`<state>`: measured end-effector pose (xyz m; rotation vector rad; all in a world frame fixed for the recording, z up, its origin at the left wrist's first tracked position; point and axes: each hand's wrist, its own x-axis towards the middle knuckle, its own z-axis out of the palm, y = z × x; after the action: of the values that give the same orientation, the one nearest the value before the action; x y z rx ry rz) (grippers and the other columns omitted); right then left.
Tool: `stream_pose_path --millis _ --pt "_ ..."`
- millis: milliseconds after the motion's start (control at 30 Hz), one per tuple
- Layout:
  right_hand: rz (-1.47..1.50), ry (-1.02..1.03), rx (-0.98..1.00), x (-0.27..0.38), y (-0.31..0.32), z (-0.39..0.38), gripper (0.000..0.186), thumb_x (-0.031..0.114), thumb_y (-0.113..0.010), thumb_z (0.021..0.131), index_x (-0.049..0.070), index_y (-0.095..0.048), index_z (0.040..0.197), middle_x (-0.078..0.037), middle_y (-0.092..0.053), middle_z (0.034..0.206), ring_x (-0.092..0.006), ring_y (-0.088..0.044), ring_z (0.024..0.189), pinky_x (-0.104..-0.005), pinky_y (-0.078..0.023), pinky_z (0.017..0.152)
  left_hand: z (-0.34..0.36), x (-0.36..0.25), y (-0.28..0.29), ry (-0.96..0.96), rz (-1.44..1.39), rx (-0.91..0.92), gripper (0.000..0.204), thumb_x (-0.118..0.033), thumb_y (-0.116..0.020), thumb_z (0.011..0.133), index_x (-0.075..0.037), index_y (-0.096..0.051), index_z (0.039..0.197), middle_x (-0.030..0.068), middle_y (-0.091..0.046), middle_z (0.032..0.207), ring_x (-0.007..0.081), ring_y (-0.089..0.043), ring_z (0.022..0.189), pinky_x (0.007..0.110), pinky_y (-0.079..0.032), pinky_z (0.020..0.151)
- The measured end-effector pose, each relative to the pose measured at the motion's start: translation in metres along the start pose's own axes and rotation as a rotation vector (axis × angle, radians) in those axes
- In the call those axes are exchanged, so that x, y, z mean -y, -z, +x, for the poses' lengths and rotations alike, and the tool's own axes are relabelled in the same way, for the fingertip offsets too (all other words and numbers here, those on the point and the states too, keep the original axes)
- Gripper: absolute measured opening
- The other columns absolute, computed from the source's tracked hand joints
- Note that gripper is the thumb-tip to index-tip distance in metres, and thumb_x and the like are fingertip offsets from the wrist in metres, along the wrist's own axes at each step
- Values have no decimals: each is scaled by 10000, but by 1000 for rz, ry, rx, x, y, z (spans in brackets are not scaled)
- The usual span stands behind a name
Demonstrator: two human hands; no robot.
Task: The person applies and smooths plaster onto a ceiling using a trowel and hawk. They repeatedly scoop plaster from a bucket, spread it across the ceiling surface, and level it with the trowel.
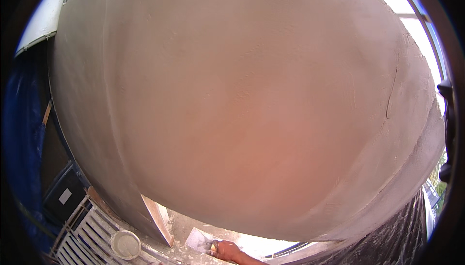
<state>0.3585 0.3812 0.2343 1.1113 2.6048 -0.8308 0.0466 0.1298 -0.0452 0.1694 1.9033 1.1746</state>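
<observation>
A broad grey-brown plastered wall (252,90) fills most of the view, with faint marks and an uneven ridge near its right side. At the bottom centre my right hand (225,249) is closed round the handle of a flat, pale plastering trowel (197,238), held below the wall's lower edge. My left hand is not in view.
A slatted grey platform (86,236) at lower left carries a round pale bucket (125,244). An upright board (159,219) stands by the wall's lower edge. Blue sheeting (24,119) hangs at left, dark plastic sheeting (397,224) at lower right. A metal frame (421,15) runs along upper right.
</observation>
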Motion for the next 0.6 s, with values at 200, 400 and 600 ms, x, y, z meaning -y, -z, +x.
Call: stream_pose_path --millis 200,400,600 --pt "243 41 110 90 -84 123 450 249 -681 808 3 -618 1180 -301 -694 1038 -448 -670 1021 -505 -534 888 -41 -106 13 70 -225 555 436 -430 -676 975 -78 -561 1205 138 -690 991 253 -716 856 419 -618 658" --pt "331 210 68 247 -191 202 461 149 -680 800 -10 -593 1225 -295 -665 1153 -456 -637 1099 -499 -513 947 -20 -145 93 204 -566 208 380 -375 -699 962 -113 -535 1183 57 -639 1029 214 -695 865 391 -615 669" --pt "333 308 459 341 -196 237 459 102 -665 810 -25 -578 1242 -288 -627 1226 -453 -606 1164 -500 -494 991 9 -110 195 233 -677 53 215 -110 -699 938 -95 -560 1101 26 -665 948 139 -649 749 287 -529 595"
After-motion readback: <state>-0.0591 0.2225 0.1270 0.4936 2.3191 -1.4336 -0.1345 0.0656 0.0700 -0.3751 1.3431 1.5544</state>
